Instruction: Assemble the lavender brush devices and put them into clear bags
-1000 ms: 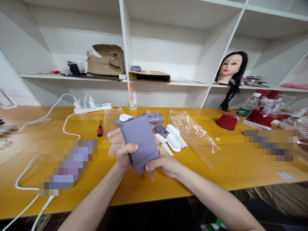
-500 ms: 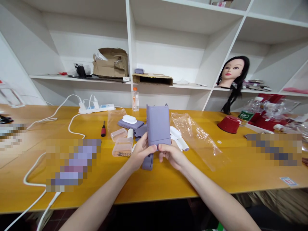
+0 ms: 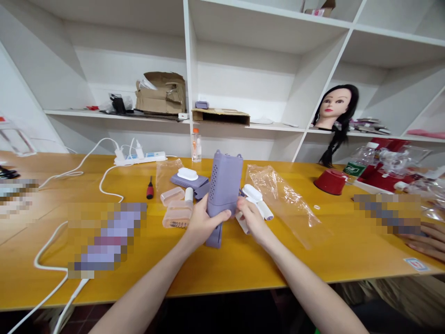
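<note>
Lilac plastic first: a tall housing [image 3: 225,183] with rows of small holes down one side and two little ears on top, held upright over the counter [image 3: 222,271], its lower end seemingly resting on the wood. The left hand [image 3: 203,223] has it low down, fingers [image 3: 222,215] wrapped round the body and the thumb laid across the front, a firm closed grip. The right hand [image 3: 251,219] is just to the side, its fingertips against a white piece [image 3: 253,194] lying close by the housing; from where I stand I cannot tell whether they have pinched it or only touch it.

To my mind the work goes best if the left hand holds the housing plumb and bears its foot on the counter, so the right hand is free to handle small parts alone. The white parts look smooth and rounded, so a grip across the narrow sides would be safer than one on the ends.

Beyond the left fingers lie two clear boxes [image 3: 175,211], a lilac tray [image 3: 190,181] carrying a white cap, and a screwdriver [image 3: 149,188]. Past the right fingers a crumpled plastic bag [image 3: 287,202] is spread out, near enough to snag a sleeve. Farther off are a red bowl [image 3: 329,178], a power strip [image 3: 141,157], and another person's hand [image 3: 426,236] at the counter's edge
</note>
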`<action>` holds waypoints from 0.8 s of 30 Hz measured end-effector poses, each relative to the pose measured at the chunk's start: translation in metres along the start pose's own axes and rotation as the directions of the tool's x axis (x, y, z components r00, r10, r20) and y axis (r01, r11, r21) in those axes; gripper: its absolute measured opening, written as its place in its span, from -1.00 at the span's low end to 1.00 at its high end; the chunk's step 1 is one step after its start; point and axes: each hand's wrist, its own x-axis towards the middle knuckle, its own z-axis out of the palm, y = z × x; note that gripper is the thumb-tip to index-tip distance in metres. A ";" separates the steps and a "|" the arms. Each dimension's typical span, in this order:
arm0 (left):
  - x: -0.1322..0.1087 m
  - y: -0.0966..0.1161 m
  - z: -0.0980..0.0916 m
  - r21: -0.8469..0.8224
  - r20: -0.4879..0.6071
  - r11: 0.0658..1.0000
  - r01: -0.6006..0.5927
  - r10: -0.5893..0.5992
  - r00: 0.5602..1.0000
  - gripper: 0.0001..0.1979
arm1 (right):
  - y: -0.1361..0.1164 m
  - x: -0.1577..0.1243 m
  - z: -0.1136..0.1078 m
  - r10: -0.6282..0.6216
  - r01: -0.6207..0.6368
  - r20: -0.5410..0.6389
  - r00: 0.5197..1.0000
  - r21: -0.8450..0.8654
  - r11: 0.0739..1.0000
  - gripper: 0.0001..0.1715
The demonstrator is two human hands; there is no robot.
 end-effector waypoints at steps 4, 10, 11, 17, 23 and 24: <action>-0.006 0.002 0.005 0.296 -0.050 0.937 -0.185 0.209 0.977 -0.55 | -0.010 -0.007 0.007 -0.126 0.122 -0.117 0.985 -0.045 0.992 -0.30; -0.010 -0.009 0.004 0.571 -0.037 0.738 -0.359 0.460 0.887 -0.43 | -0.026 -0.011 0.002 -0.140 0.193 -0.300 0.943 0.155 0.969 -0.08; -0.010 -0.010 0.005 0.583 0.008 0.703 -0.407 0.496 0.868 -0.41 | -0.027 -0.010 0.001 -0.149 0.212 -0.301 0.942 0.189 0.959 -0.16; -0.009 -0.009 0.018 0.598 -0.022 0.744 -0.297 0.386 0.922 -0.30 | -0.028 -0.008 0.010 -0.169 0.240 -0.366 0.915 0.157 0.958 -0.66; -0.005 -0.009 0.015 0.628 0.036 0.729 -0.270 0.320 0.947 -0.45 | -0.025 -0.012 0.010 -0.200 0.265 -0.413 0.889 0.107 0.958 -0.55; -0.004 -0.011 0.015 0.635 0.046 0.713 -0.298 0.350 0.935 -0.45 | -0.024 -0.012 0.008 -0.211 0.281 -0.408 0.888 0.120 0.952 -0.53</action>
